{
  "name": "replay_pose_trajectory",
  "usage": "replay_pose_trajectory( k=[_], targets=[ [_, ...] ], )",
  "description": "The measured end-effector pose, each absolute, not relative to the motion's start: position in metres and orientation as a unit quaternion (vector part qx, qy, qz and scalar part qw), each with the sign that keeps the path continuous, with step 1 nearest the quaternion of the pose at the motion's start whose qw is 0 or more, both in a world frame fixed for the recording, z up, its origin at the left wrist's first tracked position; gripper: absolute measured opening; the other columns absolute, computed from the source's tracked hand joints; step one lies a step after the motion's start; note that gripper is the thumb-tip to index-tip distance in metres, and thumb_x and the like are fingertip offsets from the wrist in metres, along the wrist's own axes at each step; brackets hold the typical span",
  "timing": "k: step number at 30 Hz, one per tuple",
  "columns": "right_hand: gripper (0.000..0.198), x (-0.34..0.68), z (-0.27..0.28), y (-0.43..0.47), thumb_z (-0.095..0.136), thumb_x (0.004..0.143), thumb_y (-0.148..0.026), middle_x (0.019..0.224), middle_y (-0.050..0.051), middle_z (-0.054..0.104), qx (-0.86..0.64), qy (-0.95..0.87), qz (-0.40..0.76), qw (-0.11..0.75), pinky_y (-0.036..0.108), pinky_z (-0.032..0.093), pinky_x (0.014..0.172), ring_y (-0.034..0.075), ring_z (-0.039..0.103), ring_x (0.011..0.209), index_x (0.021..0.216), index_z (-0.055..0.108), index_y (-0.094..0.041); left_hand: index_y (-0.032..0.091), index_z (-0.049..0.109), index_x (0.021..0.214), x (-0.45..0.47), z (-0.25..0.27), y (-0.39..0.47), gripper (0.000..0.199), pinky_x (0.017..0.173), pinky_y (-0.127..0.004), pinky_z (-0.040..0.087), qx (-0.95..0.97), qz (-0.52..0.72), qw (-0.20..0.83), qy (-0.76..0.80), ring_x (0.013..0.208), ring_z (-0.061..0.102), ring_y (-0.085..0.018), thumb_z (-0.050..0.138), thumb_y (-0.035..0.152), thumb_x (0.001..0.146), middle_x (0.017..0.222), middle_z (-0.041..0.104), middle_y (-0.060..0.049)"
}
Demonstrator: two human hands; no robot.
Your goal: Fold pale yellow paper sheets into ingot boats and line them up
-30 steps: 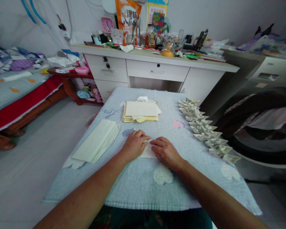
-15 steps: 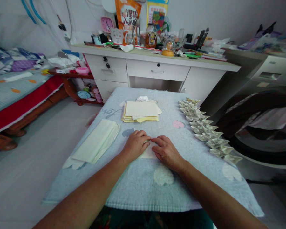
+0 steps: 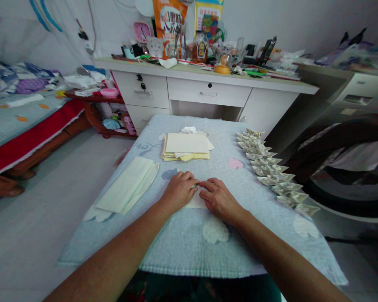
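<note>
A pale sheet of paper [image 3: 195, 203] lies on the cloth-covered table, mostly covered by my hands. My left hand [image 3: 180, 189] grips its far left part with bent fingers, thumb toward the middle. Close beside it, my right hand [image 3: 219, 197] pinches the far edge from the right, fingertips almost touching those of the left. What the fingertips do to the edge is partly hidden. Beyond the hands sits a stack of cream and yellow paper [image 3: 187, 143]. To the left lie folded pale green sheets [image 3: 126, 186]. On the right, several folded paper boats [image 3: 267, 170] stand in a slanting row.
A light blue patterned cloth [image 3: 189, 247] covers the table. Behind it stands a white desk [image 3: 208, 90] with a cluttered top. A washing machine [image 3: 349, 167] is at the right, and a bed [image 3: 28, 121] with a small red-brown shelf [image 3: 94, 100] at the left.
Almost nothing differs. My right fingertips have shifted very slightly to the left along the paper's far edge.
</note>
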State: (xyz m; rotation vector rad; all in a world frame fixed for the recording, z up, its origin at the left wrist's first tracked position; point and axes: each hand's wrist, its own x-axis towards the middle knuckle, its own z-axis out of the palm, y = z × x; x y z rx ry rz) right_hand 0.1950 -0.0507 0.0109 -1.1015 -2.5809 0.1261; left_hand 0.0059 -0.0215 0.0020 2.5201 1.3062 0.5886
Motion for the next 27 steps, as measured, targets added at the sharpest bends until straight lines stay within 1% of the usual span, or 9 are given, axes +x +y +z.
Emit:
replay_pose_trajectory(
  k=[6,12,17,20,25,27],
  targets=[
    [0.014,0.196,0.021,-0.053,0.057,0.082,-0.009,0.111,0.007,0.063,-0.387,-0.910,0.047,0.139,0.038,0.040,0.092,0.023,0.048,0.103,0.089,0.066,-0.018,0.024,0.068,0.104,0.006,0.006,-0.024,0.021,0.084,-0.036,0.043,0.869,0.184,0.101,0.448,0.091,0.051,-0.020,0.059,0.023,0.085,0.099,0.059,-0.005],
    [0.017,0.207,0.029,-0.065,0.052,0.083,-0.008,0.108,0.008,0.064,-0.384,-0.911,0.079,0.130,0.038,0.040,0.092,0.023,0.050,0.101,0.090,0.065,-0.017,0.024,0.068,0.106,0.006,0.007,-0.024,0.023,0.085,-0.036,0.042,0.867,0.186,0.105,0.451,0.092,0.051,-0.020,0.058,0.023,0.086,0.099,0.059,-0.005],
    [0.025,0.218,0.028,-0.078,0.052,0.081,-0.004,0.116,0.007,0.062,-0.395,-0.898,0.116,0.157,0.038,0.040,0.092,0.022,0.049,0.103,0.098,0.064,-0.018,0.024,0.068,0.105,0.006,0.007,-0.024,0.022,0.086,-0.036,0.042,0.868,0.182,0.102,0.450,0.093,0.051,-0.020,0.059,0.022,0.085,0.099,0.059,-0.005],
    [0.028,0.223,0.028,-0.086,0.050,0.082,-0.003,0.115,0.006,0.063,-0.403,-0.888,0.141,0.170,0.038,0.041,0.091,0.021,0.050,0.102,0.099,0.064,-0.019,0.024,0.068,0.105,0.006,0.007,-0.024,0.022,0.084,-0.036,0.042,0.870,0.180,0.101,0.448,0.092,0.050,-0.021,0.059,0.021,0.085,0.099,0.059,-0.005],
    [0.022,0.231,0.031,-0.099,0.050,0.086,-0.007,0.117,0.006,0.063,-0.407,-0.883,0.165,0.166,0.037,0.041,0.092,0.021,0.050,0.104,0.098,0.064,-0.019,0.023,0.067,0.106,0.006,0.007,-0.023,0.023,0.087,-0.036,0.042,0.871,0.174,0.100,0.447,0.093,0.050,-0.021,0.060,0.022,0.085,0.101,0.059,-0.004],
    [0.018,0.233,0.036,-0.101,0.050,0.088,-0.010,0.116,0.006,0.063,-0.408,-0.884,0.165,0.156,0.036,0.040,0.091,0.020,0.051,0.103,0.093,0.065,-0.018,0.023,0.067,0.107,0.005,0.006,-0.023,0.023,0.089,-0.037,0.042,0.873,0.175,0.099,0.445,0.093,0.051,-0.020,0.059,0.022,0.085,0.102,0.059,-0.004]
  ],
)
